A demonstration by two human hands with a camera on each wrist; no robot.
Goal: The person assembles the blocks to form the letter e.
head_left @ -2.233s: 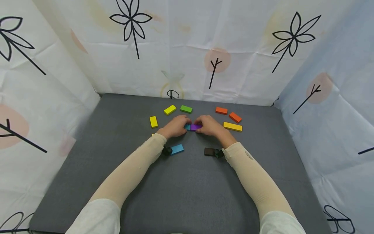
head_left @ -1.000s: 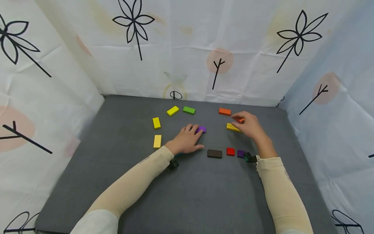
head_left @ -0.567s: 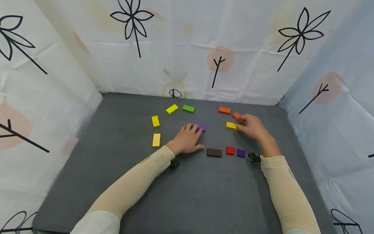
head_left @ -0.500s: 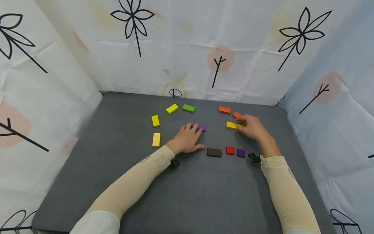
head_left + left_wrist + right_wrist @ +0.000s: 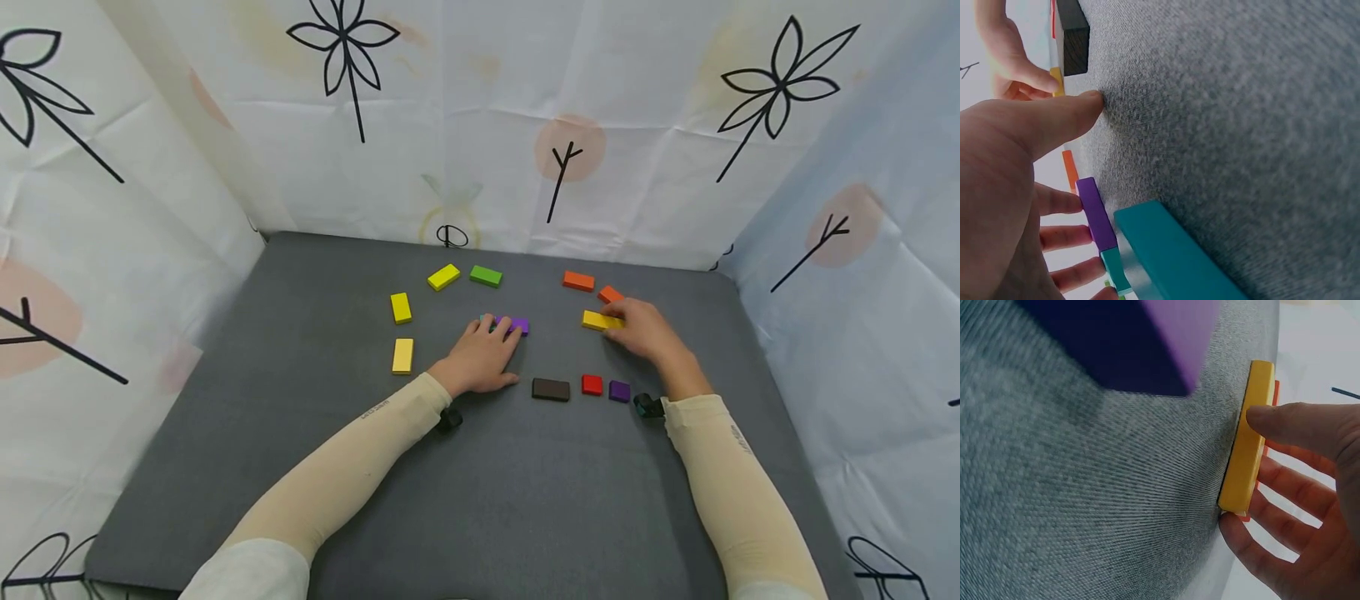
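In the head view my left hand (image 5: 480, 358) lies palm down with spread, straight fingers. Its fingertips touch a purple block (image 5: 1096, 212) and a teal block (image 5: 1114, 270) set end to end, partly covered by the hand. A blue-teal block (image 5: 1172, 256) lies under the left wrist, hidden in the head view. My right hand (image 5: 645, 335) pinches a long yellow block (image 5: 1247, 453), thumb on the near face and fingers behind. Just beyond it lies an orange block (image 5: 610, 294), partly behind the fingers.
Another orange block (image 5: 578, 281) and a green block (image 5: 486, 276) lie at the back. Yellow blocks (image 5: 401, 308) curve round the left. Nearer are a dark brown block (image 5: 551, 389), a red block (image 5: 592, 384) and a dark purple block (image 5: 619, 391). Patterned cloth (image 5: 480, 125) surrounds the grey table (image 5: 480, 500).
My right hand has left the purple block, handled the nearer orange block and let go, and now grips the long yellow one. The left hand has flattened and spread over the teal and purple blocks.
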